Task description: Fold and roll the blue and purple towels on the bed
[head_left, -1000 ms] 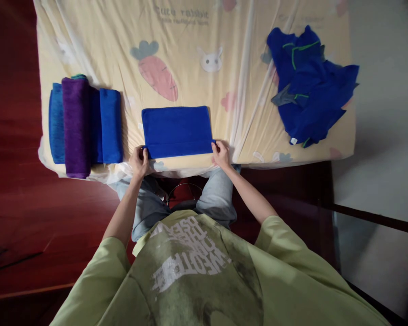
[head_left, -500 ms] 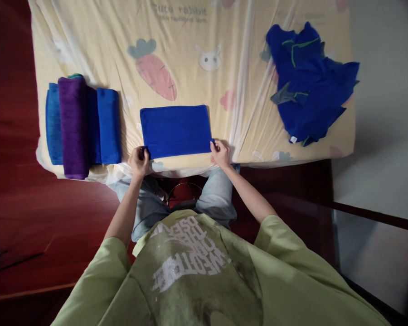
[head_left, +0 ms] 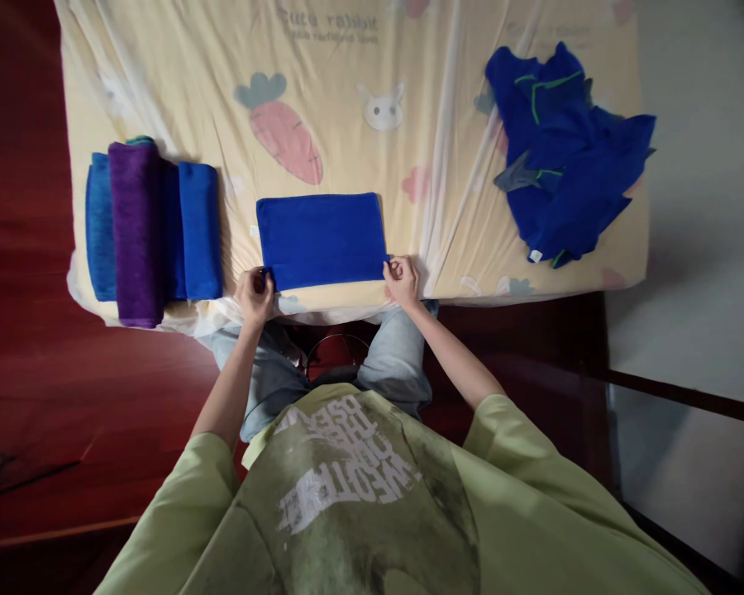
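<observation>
A blue towel lies flat as a rectangle near the front edge of the bed, its long sides running left to right. My left hand pinches its near left corner between thumb and fingers. At the near right corner, my right hand has its fingers closed on the cloth in the same way. The towel's far edge rests on the sheet, untouched.
Left of the towel sit several folded cloths, with a purple towel on top and a blue folded one beside it. A crumpled heap of blue cloth lies at right on the carrot-print sheet.
Almost nothing differs. Both hands keep their hold on the towel's near corners, and the whole view has shifted only very slightly.
</observation>
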`<action>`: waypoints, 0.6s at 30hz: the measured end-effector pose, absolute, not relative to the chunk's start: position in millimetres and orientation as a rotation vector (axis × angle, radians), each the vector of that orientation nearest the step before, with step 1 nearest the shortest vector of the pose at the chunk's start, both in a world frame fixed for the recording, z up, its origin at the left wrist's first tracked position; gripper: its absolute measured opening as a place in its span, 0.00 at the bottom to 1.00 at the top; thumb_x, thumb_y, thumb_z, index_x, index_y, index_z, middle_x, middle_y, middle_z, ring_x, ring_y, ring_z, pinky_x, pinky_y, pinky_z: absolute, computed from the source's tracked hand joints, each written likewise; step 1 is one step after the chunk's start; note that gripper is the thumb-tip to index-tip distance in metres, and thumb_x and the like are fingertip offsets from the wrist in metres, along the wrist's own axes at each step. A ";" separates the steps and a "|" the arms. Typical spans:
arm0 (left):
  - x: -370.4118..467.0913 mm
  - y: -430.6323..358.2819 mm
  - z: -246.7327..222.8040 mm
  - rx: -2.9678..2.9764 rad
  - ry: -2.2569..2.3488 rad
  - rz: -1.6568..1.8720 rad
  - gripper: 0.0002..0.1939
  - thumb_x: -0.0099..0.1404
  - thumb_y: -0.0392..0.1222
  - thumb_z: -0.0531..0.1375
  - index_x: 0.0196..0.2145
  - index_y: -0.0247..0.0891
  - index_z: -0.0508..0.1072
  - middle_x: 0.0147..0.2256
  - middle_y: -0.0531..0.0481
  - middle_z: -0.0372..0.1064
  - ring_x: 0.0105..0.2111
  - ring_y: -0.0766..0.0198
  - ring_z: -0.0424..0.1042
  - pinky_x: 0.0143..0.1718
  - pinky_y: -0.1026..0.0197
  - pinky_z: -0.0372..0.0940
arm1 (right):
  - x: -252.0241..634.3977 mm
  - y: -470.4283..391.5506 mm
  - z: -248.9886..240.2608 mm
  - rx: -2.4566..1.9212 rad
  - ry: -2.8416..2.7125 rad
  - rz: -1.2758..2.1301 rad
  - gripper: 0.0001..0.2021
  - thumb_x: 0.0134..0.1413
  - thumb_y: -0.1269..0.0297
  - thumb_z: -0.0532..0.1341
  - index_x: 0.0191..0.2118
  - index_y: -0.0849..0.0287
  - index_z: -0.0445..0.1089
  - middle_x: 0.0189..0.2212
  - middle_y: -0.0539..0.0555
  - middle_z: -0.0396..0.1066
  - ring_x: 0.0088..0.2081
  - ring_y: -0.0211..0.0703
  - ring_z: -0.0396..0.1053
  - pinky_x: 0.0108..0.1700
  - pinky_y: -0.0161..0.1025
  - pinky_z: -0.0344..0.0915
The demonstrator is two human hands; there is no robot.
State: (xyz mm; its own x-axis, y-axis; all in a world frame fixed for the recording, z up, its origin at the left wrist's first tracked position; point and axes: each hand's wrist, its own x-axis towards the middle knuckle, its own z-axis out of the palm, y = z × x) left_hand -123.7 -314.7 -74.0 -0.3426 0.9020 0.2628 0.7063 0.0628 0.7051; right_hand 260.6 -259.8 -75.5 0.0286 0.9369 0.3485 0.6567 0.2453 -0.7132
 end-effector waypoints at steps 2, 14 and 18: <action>-123.9 -314.7 -74.3 1.623 2.089 1.193 0.11 0.71 0.47 0.60 0.47 0.39 0.75 0.41 0.44 0.69 0.40 0.58 0.71 0.46 0.53 0.67 | 261.8 -260.1 -75.8 -1.434 -1.743 0.404 0.13 0.71 0.55 0.58 0.37 0.55 0.74 0.34 0.56 0.74 0.38 0.45 0.75 0.47 0.44 0.74; -127.1 -315.9 -67.1 1.984 1.820 1.115 0.14 0.73 0.41 0.54 0.48 0.44 0.79 0.48 0.43 0.78 0.54 0.50 0.71 0.60 0.40 0.64 | 265.6 -257.9 -71.0 -1.265 -1.925 0.468 0.16 0.68 0.67 0.54 0.52 0.52 0.79 0.50 0.58 0.79 0.53 0.54 0.76 0.60 0.58 0.73; -130.1 -319.3 -58.9 2.080 1.770 1.012 0.18 0.68 0.45 0.59 0.54 0.43 0.77 0.54 0.43 0.76 0.58 0.46 0.69 0.63 0.38 0.61 | 270.2 -259.6 -69.0 -1.216 -2.000 0.483 0.19 0.58 0.66 0.57 0.53 0.54 0.75 0.55 0.59 0.77 0.56 0.58 0.74 0.60 0.59 0.71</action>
